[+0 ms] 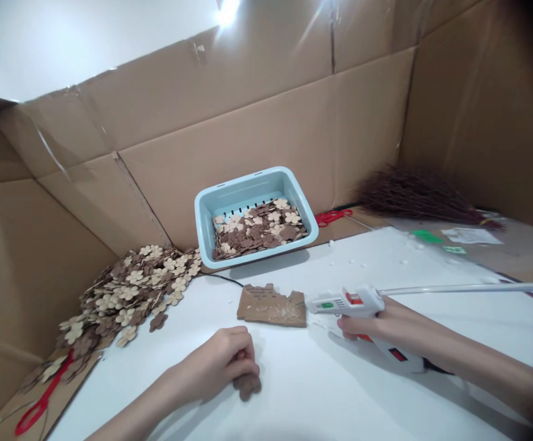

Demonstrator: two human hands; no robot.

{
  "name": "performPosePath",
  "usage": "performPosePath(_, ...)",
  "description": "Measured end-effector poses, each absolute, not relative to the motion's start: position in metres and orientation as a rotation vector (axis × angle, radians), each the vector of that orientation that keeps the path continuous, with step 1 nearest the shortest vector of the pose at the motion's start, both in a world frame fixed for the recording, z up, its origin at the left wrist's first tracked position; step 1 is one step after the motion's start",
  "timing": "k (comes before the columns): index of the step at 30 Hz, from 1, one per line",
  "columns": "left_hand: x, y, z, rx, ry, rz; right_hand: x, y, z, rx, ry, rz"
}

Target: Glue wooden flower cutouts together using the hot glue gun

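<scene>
My left hand (234, 361) is closed in a pinch on a brown flower piece (248, 387), low over the white board (294, 404). To the right, my right hand (362, 324) wraps round the handle of a white glue gun (349, 302), a long clear stick running out of its back. The gun's nozzle points left, beside the right edge of a torn cardboard piece (273, 306) with dried glue on it. Fingers of my right hand are partly hidden by the gun.
A blue basket (257, 179) of brown and cream flower pieces stands at the back. More pieces lie in a pile (133, 288) at left, near red scissors (43, 401). Another red-handled tool (333, 216) and dark twigs (417, 196) lie at back right. Cardboard walls surround the board.
</scene>
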State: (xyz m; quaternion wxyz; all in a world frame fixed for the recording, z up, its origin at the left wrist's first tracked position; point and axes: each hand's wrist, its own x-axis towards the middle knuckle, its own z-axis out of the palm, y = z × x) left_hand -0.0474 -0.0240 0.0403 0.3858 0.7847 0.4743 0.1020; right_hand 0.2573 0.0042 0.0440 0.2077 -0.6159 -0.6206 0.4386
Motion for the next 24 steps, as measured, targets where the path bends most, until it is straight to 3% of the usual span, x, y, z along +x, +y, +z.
performPosePath(4, -0.047, -0.015, 0.030, 2.053, 1.308, 0.475, 0.256, 0.005, 0.043, -1.704, -1.753, 1.215)
performPosePath(12, -0.045, 0.027, 0.070, 1.603, 1.142, 1.470, 0.254, 0.004, 0.044, -1.715, -1.729, 1.209)
performPosePath(19, -0.079, 0.008, 0.106, 2.715, 1.341, 2.058, 0.256, 0.006, 0.041, -1.732, -1.686, 1.218)
performPosePath(21, -0.078, -0.003, 0.103, 2.781, 1.470, 1.954, 0.257, 0.007, 0.039, -1.727, -1.686, 1.211)
performPosePath(24, -0.062, -0.015, 0.082, 2.744, 1.503, 1.174, 0.256, 0.008, 0.037, -1.751, -1.707, 1.224)
